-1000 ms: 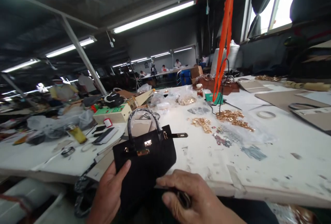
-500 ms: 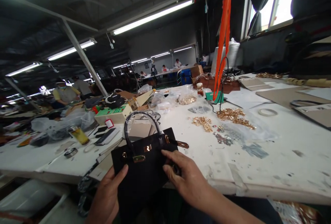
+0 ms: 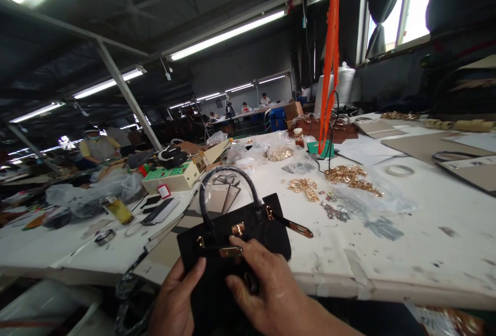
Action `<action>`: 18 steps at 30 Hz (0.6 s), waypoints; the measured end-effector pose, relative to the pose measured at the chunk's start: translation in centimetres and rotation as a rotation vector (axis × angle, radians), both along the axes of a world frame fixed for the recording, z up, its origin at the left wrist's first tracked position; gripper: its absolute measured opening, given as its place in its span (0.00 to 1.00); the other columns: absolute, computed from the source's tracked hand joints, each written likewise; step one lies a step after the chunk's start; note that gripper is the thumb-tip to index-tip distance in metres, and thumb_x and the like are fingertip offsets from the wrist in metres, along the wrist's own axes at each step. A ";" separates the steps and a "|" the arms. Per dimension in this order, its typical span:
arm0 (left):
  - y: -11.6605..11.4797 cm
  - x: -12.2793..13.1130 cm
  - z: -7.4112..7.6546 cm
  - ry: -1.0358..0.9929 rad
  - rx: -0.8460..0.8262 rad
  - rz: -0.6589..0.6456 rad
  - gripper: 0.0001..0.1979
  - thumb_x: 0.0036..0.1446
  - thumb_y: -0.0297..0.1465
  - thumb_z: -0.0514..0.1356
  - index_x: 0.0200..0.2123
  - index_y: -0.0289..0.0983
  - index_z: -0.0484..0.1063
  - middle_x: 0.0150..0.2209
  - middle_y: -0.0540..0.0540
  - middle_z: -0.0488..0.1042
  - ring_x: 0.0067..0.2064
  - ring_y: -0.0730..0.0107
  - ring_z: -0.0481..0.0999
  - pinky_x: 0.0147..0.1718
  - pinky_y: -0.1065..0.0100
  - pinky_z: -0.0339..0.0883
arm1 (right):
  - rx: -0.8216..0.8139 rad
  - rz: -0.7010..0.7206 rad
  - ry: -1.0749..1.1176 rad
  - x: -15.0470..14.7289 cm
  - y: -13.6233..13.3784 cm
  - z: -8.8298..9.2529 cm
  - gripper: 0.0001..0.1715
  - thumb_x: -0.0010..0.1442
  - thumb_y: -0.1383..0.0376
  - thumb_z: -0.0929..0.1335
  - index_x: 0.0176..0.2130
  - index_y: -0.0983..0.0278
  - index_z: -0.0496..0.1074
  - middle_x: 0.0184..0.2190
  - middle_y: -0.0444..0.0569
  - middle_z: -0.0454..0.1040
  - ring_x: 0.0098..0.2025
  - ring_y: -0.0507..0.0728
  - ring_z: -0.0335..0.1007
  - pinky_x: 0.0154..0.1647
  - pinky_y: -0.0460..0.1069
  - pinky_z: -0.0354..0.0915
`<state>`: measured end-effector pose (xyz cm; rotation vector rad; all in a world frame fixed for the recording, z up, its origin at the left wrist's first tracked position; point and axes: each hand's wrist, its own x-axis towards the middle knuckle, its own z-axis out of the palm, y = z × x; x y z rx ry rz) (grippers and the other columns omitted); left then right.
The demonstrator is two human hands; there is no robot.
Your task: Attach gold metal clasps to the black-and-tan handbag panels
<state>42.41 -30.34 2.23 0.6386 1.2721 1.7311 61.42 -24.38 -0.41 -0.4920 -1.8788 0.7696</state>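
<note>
A small black handbag (image 3: pixel 215 289) leans upright at the table's front edge. Its arched handle (image 3: pixel 202 191) is wrapped in clear film, and a gold turn-lock (image 3: pixel 237 229) sits on the upper front. Two straps with gold plates come off it: the left strap (image 3: pixel 230 252) lies across the front, the right strap (image 3: pixel 298 229) sticks out sideways. My left hand (image 3: pixel 174 297) grips the bag's left side, thumb on the front. My right hand (image 3: pixel 271 287) has its fingertips by the left strap's end and lock; its curled fingers hold a dark thing, mostly hidden.
Gold hardware pieces (image 3: pixel 304 187) lie in piles on the white table (image 3: pixel 437 243). A pale green machine (image 3: pixel 174 177), a glass of yellow drink (image 3: pixel 119 210) and a tape roll (image 3: pixel 104 237) stand left. Orange straps (image 3: pixel 330 62) hang ahead. A person (image 3: pixel 98 146) works far left.
The bag and both hands have shifted right. My right hand has moved from the bag's right side to its middle, near the lock and left strap. Both straps now stand out farther right.
</note>
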 end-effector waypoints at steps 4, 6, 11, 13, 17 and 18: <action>0.4 1.7 -0.6 0.000 -0.037 -0.003 0.42 0.40 0.38 0.81 0.60 0.40 0.78 0.51 0.40 0.85 0.56 0.36 0.81 0.55 0.48 0.79 | -0.014 -0.025 -0.073 1.2 0.3 0.0 0.39 0.66 0.64 0.70 0.72 0.56 0.60 0.55 0.54 0.78 0.46 0.61 0.80 0.48 0.54 0.76; 0.7 2.3 -1.0 0.018 -0.051 0.000 0.41 0.41 0.39 0.80 0.60 0.39 0.78 0.52 0.41 0.84 0.57 0.37 0.81 0.56 0.48 0.78 | -0.029 -0.012 -0.162 1.5 0.1 0.3 0.42 0.65 0.63 0.71 0.73 0.56 0.58 0.57 0.55 0.77 0.47 0.63 0.81 0.51 0.56 0.76; 1.7 2.4 -1.6 0.073 -0.069 0.076 0.38 0.38 0.39 0.80 0.56 0.40 0.80 0.51 0.44 0.85 0.62 0.40 0.77 0.62 0.51 0.73 | -0.014 0.073 -0.291 0.4 -0.6 1.0 0.42 0.64 0.62 0.72 0.72 0.58 0.60 0.57 0.55 0.76 0.55 0.66 0.78 0.54 0.56 0.76; 1.8 2.4 -1.3 0.077 -0.071 0.166 0.34 0.38 0.40 0.79 0.52 0.41 0.82 0.50 0.46 0.85 0.64 0.42 0.75 0.63 0.54 0.72 | 0.005 0.067 -0.327 -0.5 -0.6 1.0 0.45 0.63 0.61 0.73 0.74 0.58 0.57 0.55 0.56 0.77 0.52 0.67 0.79 0.49 0.56 0.78; 0.2 4.1 0.6 0.006 -0.003 0.102 0.38 0.52 0.62 0.63 0.56 0.42 0.81 0.51 0.44 0.85 0.67 0.38 0.71 0.61 0.49 0.74 | 0.010 -0.029 -0.212 -1.7 -1.2 0.7 0.51 0.62 0.56 0.75 0.76 0.49 0.53 0.57 0.55 0.76 0.51 0.69 0.79 0.49 0.60 0.78; -0.5 4.9 1.0 0.002 0.024 -0.030 0.43 0.54 0.68 0.57 0.60 0.43 0.79 0.52 0.44 0.84 0.68 0.37 0.70 0.60 0.46 0.74 | 0.005 -0.081 -0.141 -1.5 -1.5 0.7 0.52 0.62 0.55 0.76 0.76 0.46 0.53 0.58 0.55 0.75 0.52 0.71 0.78 0.51 0.62 0.77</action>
